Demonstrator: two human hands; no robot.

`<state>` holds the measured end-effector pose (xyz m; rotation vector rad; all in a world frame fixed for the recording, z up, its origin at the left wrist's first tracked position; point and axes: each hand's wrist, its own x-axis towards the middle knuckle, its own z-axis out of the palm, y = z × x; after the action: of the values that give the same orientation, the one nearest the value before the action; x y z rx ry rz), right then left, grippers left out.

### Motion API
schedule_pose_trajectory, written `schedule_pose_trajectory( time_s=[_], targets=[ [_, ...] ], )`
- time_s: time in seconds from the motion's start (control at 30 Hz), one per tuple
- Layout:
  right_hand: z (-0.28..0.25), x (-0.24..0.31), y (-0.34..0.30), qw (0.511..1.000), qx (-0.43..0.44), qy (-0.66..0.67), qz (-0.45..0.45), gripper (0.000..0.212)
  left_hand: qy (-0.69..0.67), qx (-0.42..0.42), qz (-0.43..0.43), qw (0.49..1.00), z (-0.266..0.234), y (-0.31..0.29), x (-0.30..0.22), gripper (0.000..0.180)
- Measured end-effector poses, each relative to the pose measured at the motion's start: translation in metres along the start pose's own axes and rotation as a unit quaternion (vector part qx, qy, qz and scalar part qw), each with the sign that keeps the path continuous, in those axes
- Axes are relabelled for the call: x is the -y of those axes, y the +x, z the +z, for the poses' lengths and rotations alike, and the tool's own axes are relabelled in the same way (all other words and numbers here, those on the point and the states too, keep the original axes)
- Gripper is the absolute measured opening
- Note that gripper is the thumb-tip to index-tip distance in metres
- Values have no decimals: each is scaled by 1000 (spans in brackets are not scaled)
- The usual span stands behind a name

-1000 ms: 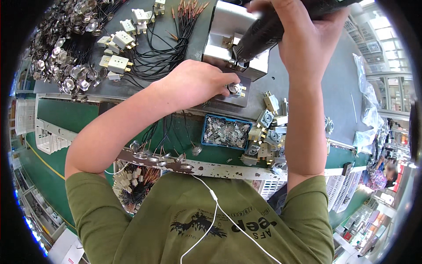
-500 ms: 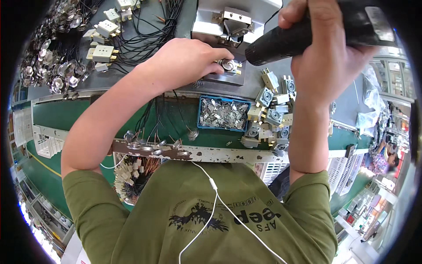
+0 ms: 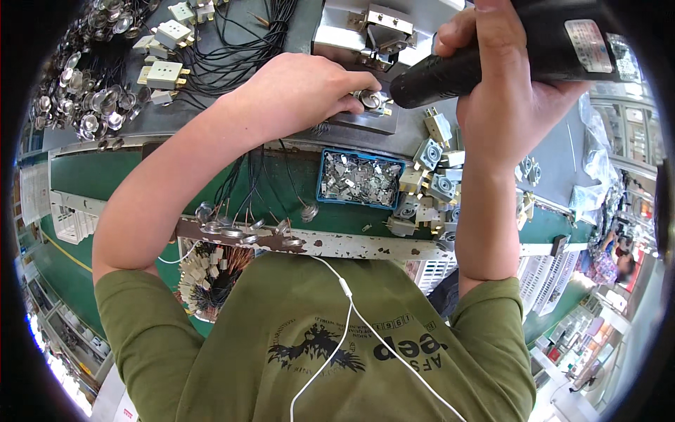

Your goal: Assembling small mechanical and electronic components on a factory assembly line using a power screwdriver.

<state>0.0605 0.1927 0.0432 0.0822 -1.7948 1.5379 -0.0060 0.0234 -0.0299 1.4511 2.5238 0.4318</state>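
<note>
My left hand (image 3: 302, 91) rests on the grey bench and pinches a small round metal part (image 3: 370, 100) that sits on a grey metal fixture plate (image 3: 365, 121). My right hand (image 3: 510, 91) grips a black electric screwdriver (image 3: 485, 60), held nearly level with its dark nose pointing left, close beside the round part. Behind the plate stands a metal jig (image 3: 376, 28) with brackets.
A blue tray (image 3: 360, 180) of small metal clips sits on the green strip, next to a pile of grey square housings (image 3: 429, 186). Black wired parts (image 3: 232, 42), white connectors (image 3: 163, 70) and shiny round discs (image 3: 84, 105) cover the far left. A white earphone cord (image 3: 348, 309) hangs down my shirt.
The screwdriver has swung from pointing down at the part to lying nearly level, its nose drawn back to the right. My left hand has stayed on the round part.
</note>
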Motion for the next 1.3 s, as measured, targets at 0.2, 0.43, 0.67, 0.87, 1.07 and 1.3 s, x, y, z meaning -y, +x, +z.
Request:
schedule_pose_trajectory(
  time_s=[0.2,0.43,0.67,0.87,1.07,1.3],
  targets=[
    [-5,-18,9,912,98,396,40,15,6,-16,6,1000,0,0,-2,31],
    [3,-21,2,956,68,286,-14,15,28,-9,16,999,3,0,-1,31],
    [-4,-12,-7,998,61,5,-32,18,12,-30,15,999,9,-2,-1,29],
    [-17,-41,-4,999,20,27,-9,19,28,27,37,999,-10,-2,-5,38],
    [-94,-35,10,999,-21,36,-4,20,112,-161,180,964,6,-13,-31,30],
    [-60,-33,20,995,-50,77,-30,21,110,36,223,968,40,-30,-55,5]
  ],
)
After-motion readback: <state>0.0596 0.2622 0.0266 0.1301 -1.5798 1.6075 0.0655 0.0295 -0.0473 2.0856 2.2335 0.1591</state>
